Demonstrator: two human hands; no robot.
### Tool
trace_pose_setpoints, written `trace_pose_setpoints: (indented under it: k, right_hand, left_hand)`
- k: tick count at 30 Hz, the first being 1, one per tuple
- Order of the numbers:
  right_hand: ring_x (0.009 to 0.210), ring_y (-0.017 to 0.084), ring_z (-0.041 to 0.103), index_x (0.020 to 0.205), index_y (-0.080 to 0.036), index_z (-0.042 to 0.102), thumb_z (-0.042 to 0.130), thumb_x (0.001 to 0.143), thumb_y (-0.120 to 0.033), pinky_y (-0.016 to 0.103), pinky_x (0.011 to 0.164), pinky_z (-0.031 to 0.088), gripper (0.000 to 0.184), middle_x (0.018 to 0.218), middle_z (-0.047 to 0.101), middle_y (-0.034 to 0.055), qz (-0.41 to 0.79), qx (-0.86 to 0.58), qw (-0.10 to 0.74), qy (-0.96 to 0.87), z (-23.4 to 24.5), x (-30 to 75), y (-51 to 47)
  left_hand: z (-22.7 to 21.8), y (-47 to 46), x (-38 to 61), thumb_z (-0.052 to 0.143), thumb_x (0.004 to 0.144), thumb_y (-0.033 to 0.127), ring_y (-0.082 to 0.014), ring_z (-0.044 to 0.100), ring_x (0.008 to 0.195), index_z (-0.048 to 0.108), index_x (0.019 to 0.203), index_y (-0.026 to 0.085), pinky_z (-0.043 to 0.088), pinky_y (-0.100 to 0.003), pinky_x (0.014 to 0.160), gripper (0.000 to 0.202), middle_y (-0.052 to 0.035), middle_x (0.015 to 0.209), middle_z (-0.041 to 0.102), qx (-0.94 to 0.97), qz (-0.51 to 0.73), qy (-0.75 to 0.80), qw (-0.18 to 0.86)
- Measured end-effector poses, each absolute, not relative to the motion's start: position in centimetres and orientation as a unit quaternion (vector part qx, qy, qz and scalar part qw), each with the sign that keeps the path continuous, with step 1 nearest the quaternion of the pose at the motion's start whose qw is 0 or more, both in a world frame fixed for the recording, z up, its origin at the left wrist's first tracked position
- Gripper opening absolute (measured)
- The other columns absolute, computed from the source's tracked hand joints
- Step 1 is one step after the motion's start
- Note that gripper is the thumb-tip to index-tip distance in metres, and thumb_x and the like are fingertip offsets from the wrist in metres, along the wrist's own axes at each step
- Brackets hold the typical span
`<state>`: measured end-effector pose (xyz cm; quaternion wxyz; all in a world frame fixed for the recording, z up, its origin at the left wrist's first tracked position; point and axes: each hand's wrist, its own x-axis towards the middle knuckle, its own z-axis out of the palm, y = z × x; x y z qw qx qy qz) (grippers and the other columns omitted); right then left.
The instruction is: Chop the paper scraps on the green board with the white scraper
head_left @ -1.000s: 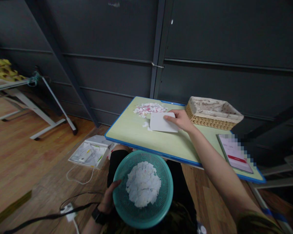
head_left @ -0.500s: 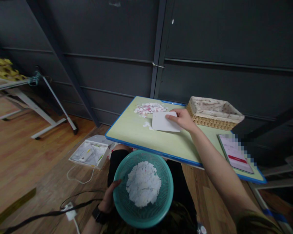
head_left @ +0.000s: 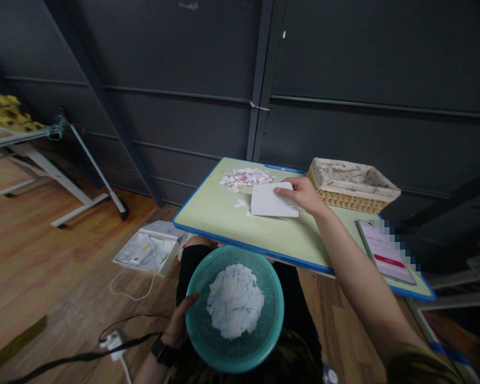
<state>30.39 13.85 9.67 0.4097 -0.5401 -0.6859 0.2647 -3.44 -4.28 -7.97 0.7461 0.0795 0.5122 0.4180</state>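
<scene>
My left hand [head_left: 180, 322] grips the rim of a teal plastic basket [head_left: 200, 336] held over my lap; it holds a heap of white paper scraps [head_left: 234, 301]. My right hand [head_left: 304, 194] reaches across the green, blue-edged table [head_left: 224, 221] and pinches a white card [head_left: 272, 202] lying flat on it. A few loose scraps [head_left: 240, 204] lie just left of the card. A pile of pink and white scraps [head_left: 245, 177] sits at the table's far edge, beyond the card.
A wicker basket [head_left: 350, 186] stands at the table's back right and a tablet [head_left: 386, 250] lies at the right. On the wooden floor are a white open box [head_left: 148, 250], cables with a power strip [head_left: 112, 341], and a metal rack [head_left: 44, 160] at left. Dark wall behind.
My right hand has slid the white card a little to the right, leaving the few loose scraps farther from it. The left hand and basket have stayed put.
</scene>
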Motion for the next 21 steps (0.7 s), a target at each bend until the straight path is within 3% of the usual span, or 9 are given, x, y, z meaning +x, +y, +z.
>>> trace_pose_setpoints:
  k: [12, 21]
  right_hand:
    - [0.055, 0.014, 0.049, 0.073, -0.013, 0.069, 0.068, 0.064, -0.05, 0.027, 0.05, 0.034, 0.037, 0.063, 0.062, 0.0031, 0.26, -0.564, 0.416, -0.665, 9.25, 30.84, 14.36]
    - [0.061, 0.018, 0.053, 0.072, -0.015, 0.07, 0.063, 0.069, -0.05, 0.028, 0.055, 0.035, 0.036, 0.065, 0.065, 0.005, 0.15, -0.579, 0.432, -0.675, 9.06, 31.44, 14.72]
  left_hand:
    - [-8.21, -4.31, -3.51, 0.076, 0.066, 0.021, -0.0366, 0.073, 0.099, 0.077, 0.085, 0.009, 0.054, -0.047, 0.093, 0.022, -0.0133, 0.091, 0.081, 0.079, 0.403, 0.508, 0.757]
    - [-8.27, -4.18, -3.65, 0.074, 0.069, 0.019, -0.037, 0.074, 0.095, 0.077, 0.096, 0.007, 0.055, -0.047, 0.091, 0.03, -0.0134, 0.085, 0.081, 0.072, 0.403, 0.518, 0.751]
